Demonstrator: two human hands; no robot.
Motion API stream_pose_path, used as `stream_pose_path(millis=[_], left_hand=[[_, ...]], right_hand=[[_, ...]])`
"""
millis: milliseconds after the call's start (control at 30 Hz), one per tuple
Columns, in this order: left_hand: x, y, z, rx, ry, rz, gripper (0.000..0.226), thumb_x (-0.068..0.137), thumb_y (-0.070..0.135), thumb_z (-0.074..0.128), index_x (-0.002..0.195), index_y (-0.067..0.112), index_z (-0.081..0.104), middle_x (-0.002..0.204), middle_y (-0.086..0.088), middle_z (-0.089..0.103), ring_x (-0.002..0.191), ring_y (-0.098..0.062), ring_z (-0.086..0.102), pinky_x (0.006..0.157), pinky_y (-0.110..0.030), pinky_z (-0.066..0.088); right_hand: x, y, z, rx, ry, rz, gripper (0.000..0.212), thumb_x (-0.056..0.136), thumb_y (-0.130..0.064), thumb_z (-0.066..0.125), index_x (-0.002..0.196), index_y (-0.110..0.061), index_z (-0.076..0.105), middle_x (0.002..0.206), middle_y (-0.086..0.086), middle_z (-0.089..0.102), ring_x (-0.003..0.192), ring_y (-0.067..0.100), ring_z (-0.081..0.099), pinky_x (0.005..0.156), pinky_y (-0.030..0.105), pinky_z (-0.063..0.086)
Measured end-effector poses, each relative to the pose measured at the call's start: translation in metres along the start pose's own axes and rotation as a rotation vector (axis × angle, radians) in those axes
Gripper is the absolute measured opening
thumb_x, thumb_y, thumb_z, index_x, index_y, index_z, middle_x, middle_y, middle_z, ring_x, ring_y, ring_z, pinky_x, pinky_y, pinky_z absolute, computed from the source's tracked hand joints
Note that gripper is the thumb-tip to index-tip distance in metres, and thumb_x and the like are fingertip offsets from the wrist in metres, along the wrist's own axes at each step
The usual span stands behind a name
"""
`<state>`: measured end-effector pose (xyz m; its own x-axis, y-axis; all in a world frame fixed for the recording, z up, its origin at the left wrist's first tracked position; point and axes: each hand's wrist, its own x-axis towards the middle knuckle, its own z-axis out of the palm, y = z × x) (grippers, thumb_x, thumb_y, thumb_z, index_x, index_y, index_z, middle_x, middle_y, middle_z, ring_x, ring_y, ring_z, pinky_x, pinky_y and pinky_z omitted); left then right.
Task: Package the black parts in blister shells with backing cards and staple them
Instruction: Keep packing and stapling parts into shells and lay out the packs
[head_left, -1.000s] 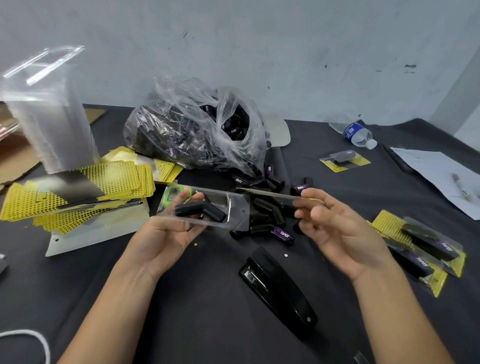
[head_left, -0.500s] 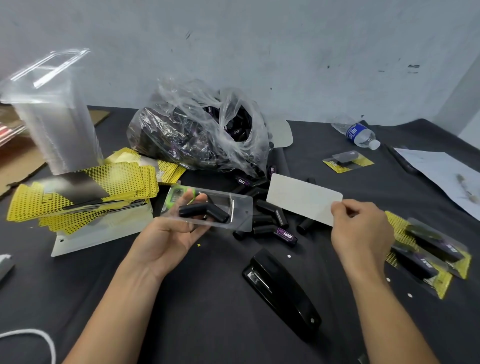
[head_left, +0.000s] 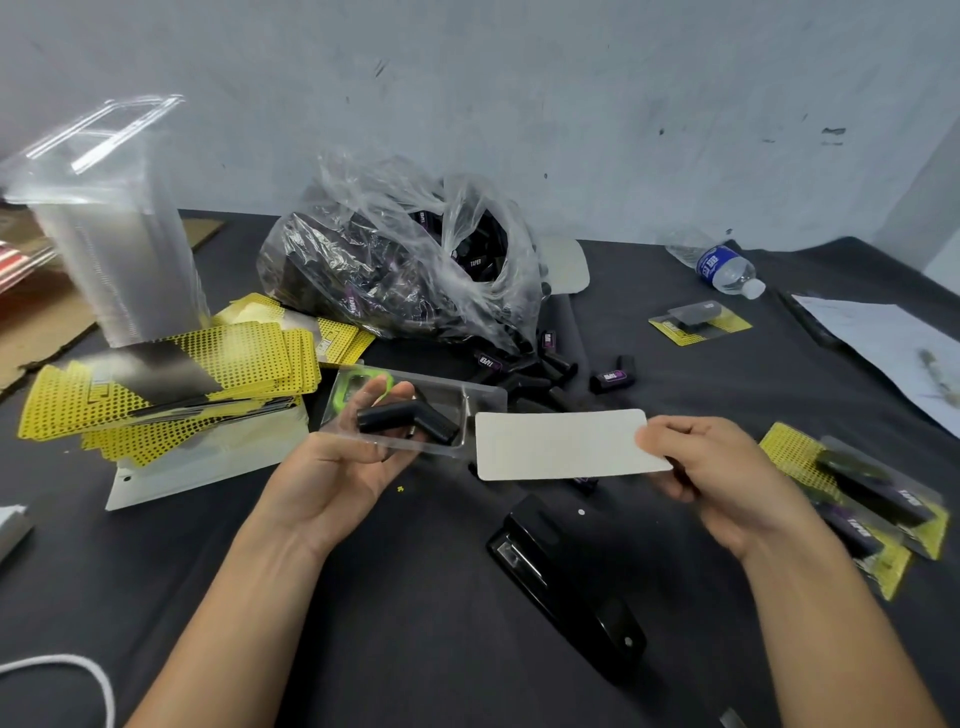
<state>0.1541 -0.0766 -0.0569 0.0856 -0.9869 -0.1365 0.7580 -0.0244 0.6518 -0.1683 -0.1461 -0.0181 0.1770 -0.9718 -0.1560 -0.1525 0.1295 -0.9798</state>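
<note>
- Far left of the stapler (head_left: 566, 592) and beyond it: stack of empty shells (head_left: 104, 223), with the yellow card pile (head_left: 171, 384) in front. Untouched.
- Up-left of the stapler: left hand (head_left: 337, 467), palm up, gripping a blister shell (head_left: 415, 410) from below with the thumb on top. One bent black part (head_left: 410, 421) sits in its cavity. It's held off the table (head_left: 415, 649), same spot as a second ago.
- Behind the stapler: plastic bag of parts (head_left: 395, 270), with loose parts (head_left: 613, 375) spilled in front of it.
- Just above the stapler: backing card (head_left: 561, 444), plain side up. Right hand (head_left: 727, 478) pinches its right end, thumb on top, fingers under.
- Change: a second ago the card was edge-on to the camera. Half a second ago it was flat but higher and clear of the shell. Now it's level with the shell, its left edge at the shell's right end. Touching or just short, can't tell.
- Read: the card is lined up to mate with the shell, so insertion looks like the step in hand. Stapling not started; the stapler lies idle on the table.
- Right of the stapler: finished packs (head_left: 872, 499).
</note>
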Motion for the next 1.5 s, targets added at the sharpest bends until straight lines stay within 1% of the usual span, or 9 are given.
stream_pose_path(millis=[100, 400, 767, 933, 1067, 1167, 1300, 1433, 1500], left_hand=[[-0.001, 0.0, 0.0, -0.003, -0.007, -0.009, 0.067, 0.076, -0.026, 0.026, 0.11, 0.017, 0.065, 0.117, -0.006, 0.074, 0.111, -0.027, 0.073, 0.081, -0.04, 0.062], [0.001, 0.0, -0.004, -0.017, -0.069, -0.036, 0.069, 0.069, -0.024, 0.033, 0.116, 0.018, 0.062, 0.119, -0.005, 0.071, 0.116, -0.025, 0.07, 0.085, -0.04, 0.06], [0.0, -0.001, -0.002, -0.013, -0.062, -0.036, 0.065, 0.069, -0.022, 0.039, 0.113, 0.018, 0.066, 0.125, -0.007, 0.071, 0.122, -0.032, 0.068, 0.091, -0.044, 0.061], [0.001, -0.001, -0.002, -0.018, -0.048, -0.043, 0.065, 0.068, -0.021, 0.039, 0.112, 0.018, 0.066, 0.125, -0.008, 0.071, 0.12, -0.033, 0.069, 0.092, -0.046, 0.061], [0.002, -0.001, -0.003, -0.037, -0.011, -0.059, 0.065, 0.069, -0.02, 0.037, 0.115, 0.015, 0.065, 0.129, -0.012, 0.069, 0.125, -0.036, 0.065, 0.09, -0.049, 0.061], [0.003, -0.001, -0.002, -0.073, 0.019, -0.058, 0.06, 0.074, -0.016, 0.034, 0.114, 0.013, 0.068, 0.126, -0.013, 0.071, 0.119, -0.033, 0.069, 0.083, -0.046, 0.062], [0.002, 0.0, -0.003, -0.141, 0.028, -0.064, 0.057, 0.077, -0.01, 0.036, 0.119, 0.009, 0.068, 0.125, -0.013, 0.071, 0.116, -0.03, 0.071, 0.09, -0.047, 0.061], [0.0, 0.0, -0.001, -0.121, 0.031, -0.079, 0.049, 0.081, -0.001, 0.045, 0.121, 0.009, 0.071, 0.128, -0.011, 0.069, 0.123, -0.026, 0.065, 0.114, -0.049, 0.044], [0.0, -0.001, 0.001, -0.101, 0.018, -0.086, 0.05, 0.086, 0.003, 0.044, 0.13, 0.01, 0.068, 0.13, -0.01, 0.069, 0.126, -0.025, 0.063, 0.115, -0.049, 0.042]], right_hand=[[0.001, 0.0, -0.004, 0.03, 0.005, 0.031, 0.05, 0.094, 0.001, 0.057, 0.048, -0.018, 0.058, 0.058, 0.001, 0.045, 0.045, 0.013, 0.033, 0.044, 0.022, 0.019], [0.006, 0.003, -0.001, 0.095, 0.071, 0.018, 0.05, 0.094, 0.001, 0.058, 0.047, -0.014, 0.065, 0.051, 0.001, 0.049, 0.04, 0.011, 0.038, 0.037, 0.019, 0.024], [0.007, 0.007, 0.015, 0.114, 0.124, -0.037, 0.025, 0.097, -0.001, 0.06, 0.079, -0.004, 0.077, 0.057, 0.005, 0.061, 0.041, 0.011, 0.048, 0.038, 0.019, 0.032], [0.008, 0.012, 0.021, 0.041, 0.209, -0.074, 0.023, 0.096, -0.003, 0.063, 0.081, -0.01, 0.08, 0.067, 0.005, 0.073, 0.043, 0.012, 0.054, 0.039, 0.02, 0.037], [0.01, 0.014, 0.022, 0.012, 0.277, -0.017, 0.029, 0.091, -0.003, 0.063, 0.067, -0.009, 0.076, 0.057, 0.001, 0.066, 0.038, 0.013, 0.048, 0.036, 0.021, 0.033], [0.012, 0.013, 0.016, 0.198, 0.38, 0.062, 0.024, 0.089, -0.001, 0.057, 0.066, -0.007, 0.063, 0.05, 0.002, 0.054, 0.034, 0.014, 0.043, 0.034, 0.021, 0.028], [0.01, 0.007, 0.021, 0.612, 0.182, 0.128, 0.016, 0.095, 0.005, 0.049, 0.101, 0.002, 0.064, 0.069, 0.011, 0.07, 0.052, 0.019, 0.066, 0.042, 0.024, 0.049], [-0.001, 0.003, 0.044, 0.587, -0.063, 0.128, 0.03, 0.093, 0.012, 0.043, 0.115, 0.006, 0.063, 0.096, 0.029, 0.075, 0.081, 0.04, 0.077, 0.063, 0.04, 0.064], [-0.006, 0.001, 0.058, 0.595, -0.171, 0.128, 0.032, 0.094, 0.013, 0.043, 0.119, 0.008, 0.062, 0.104, 0.034, 0.073, 0.089, 0.045, 0.076, 0.068, 0.046, 0.065]])
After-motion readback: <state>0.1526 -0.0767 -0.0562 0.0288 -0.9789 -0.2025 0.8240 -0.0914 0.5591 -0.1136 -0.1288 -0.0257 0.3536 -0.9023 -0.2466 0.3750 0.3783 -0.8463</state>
